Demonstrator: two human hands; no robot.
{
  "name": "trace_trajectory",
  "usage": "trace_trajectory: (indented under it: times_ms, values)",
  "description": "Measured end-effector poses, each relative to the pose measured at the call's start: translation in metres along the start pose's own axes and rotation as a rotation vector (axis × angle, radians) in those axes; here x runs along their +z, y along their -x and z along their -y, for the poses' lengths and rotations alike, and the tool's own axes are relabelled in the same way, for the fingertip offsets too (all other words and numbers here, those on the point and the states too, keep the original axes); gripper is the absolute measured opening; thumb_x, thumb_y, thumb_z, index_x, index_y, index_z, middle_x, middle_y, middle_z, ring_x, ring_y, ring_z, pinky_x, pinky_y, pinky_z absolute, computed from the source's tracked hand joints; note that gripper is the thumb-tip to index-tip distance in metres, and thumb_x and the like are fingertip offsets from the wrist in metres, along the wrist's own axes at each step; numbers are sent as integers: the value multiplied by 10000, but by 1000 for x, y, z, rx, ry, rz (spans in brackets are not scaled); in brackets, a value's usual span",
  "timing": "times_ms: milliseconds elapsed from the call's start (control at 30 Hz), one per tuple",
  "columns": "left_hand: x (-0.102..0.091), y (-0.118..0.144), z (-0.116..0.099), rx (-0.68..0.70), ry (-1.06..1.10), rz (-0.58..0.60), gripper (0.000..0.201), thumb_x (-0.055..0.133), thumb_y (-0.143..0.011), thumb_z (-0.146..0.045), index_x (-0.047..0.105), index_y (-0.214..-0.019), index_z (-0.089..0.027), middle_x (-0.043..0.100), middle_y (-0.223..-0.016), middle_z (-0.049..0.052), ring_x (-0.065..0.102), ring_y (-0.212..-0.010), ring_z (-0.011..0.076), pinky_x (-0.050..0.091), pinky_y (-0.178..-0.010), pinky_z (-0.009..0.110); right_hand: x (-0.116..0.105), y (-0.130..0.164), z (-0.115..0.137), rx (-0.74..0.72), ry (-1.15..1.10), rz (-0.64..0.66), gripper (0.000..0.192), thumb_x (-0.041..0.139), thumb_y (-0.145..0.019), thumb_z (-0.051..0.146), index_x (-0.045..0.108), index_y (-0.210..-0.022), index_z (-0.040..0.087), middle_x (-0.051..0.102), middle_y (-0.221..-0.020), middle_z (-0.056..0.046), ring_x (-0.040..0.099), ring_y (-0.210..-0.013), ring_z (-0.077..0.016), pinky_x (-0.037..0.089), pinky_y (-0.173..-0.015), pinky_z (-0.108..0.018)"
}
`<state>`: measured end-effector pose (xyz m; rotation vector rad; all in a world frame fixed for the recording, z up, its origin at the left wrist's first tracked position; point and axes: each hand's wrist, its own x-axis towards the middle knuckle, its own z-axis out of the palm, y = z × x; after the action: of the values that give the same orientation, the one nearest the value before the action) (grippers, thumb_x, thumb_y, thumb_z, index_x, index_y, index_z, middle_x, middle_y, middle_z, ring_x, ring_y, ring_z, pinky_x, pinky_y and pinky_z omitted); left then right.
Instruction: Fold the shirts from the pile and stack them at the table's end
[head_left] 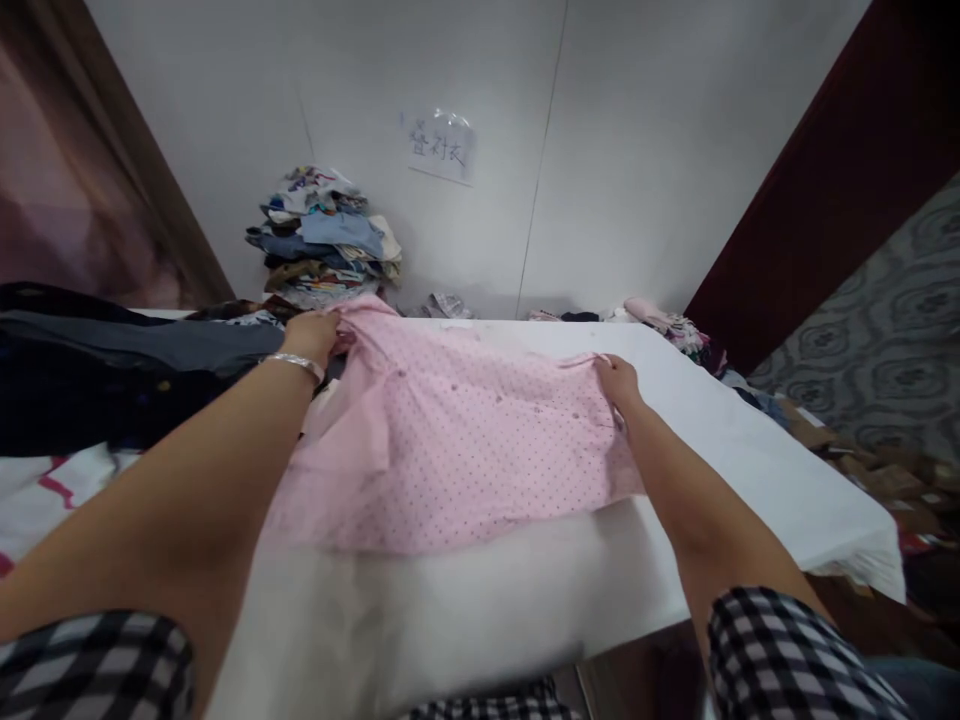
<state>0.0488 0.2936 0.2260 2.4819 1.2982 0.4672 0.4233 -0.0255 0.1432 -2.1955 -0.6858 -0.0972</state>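
Overhead-ish, head cam only:
Shirt: pink dotted shirt lies spread on white table, centre of view, buttons up the front.
L hand: left hand w/ silver bracelet grips shirt's far-left edge, fingers closed on cloth.
R hand: right hand pinches shirt's far-right edge, fingers curled.
Left side: dark clothes beside shirt.
Back: clothes pile at wall, under paper sign.
Sleeves: checked, both arms.

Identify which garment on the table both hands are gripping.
The pink dotted shirt, spread on the white table; left hand and right hand grip its far edge.
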Motion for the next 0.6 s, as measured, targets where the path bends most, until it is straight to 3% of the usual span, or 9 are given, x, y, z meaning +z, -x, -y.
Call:
trace_trajectory:
  times_ms: [100,167,300,433,533,600]
  values:
    - [13,3,-5,-36,27,-73,618,218,-993,-412,366,-1310,97,538,-1301,262,573,-1063,211,457,-896,397,-1,11,-2,15,-54,48,539,669,-741,400,639,-1225,165,643,-1255,-131,602,-1101,-278,464,-933,-378]
    - [29,25,-3,76,33,-90,620,321,-952,-476,460,-1288,27,539,-1328,223,539,-1139,251,428,-965,426,-11,29,-13,5,-97,42,507,649,-756,414,654,-1202,173,634,-1271,-133,604,-1108,-280,468,-948,-406]
    - [59,97,18,377,-29,-32,534,382,-898,-505,604,-1170,-102,622,-1246,144,572,-1101,261,441,-972,424,-49,81,-52,-41,-161,5,404,581,-784,464,719,-1025,171,709,-1118,-113,635,-1050,-271,487,-935,-418]
    - [79,170,52,528,-74,-97,521,380,-850,-595,668,-1043,-206,685,-1109,118,627,-995,270,470,-925,423,-82,137,-103,85,-157,-134,462,556,-772,502,715,-1017,144,709,-1101,-142,633,-1062,-285,491,-942,-432]
    - [92,202,73,554,-132,-72,528,418,-795,-626,679,-1076,-264,689,-1147,104,634,-1035,292,482,-912,435,-88,168,-131,165,-118,-50,524,579,-743,430,657,-1185,160,642,-1254,-141,591,-1162,-295,478,-978,-447]
    - [99,209,80,555,-193,-19,527,408,-798,-598,682,-1108,-271,672,-1211,98,621,-1093,296,480,-922,440,-86,178,-139,125,-67,49,574,593,-706,328,613,-1266,204,553,-1384,-107,523,-1263,-282,439,-1037,-438]
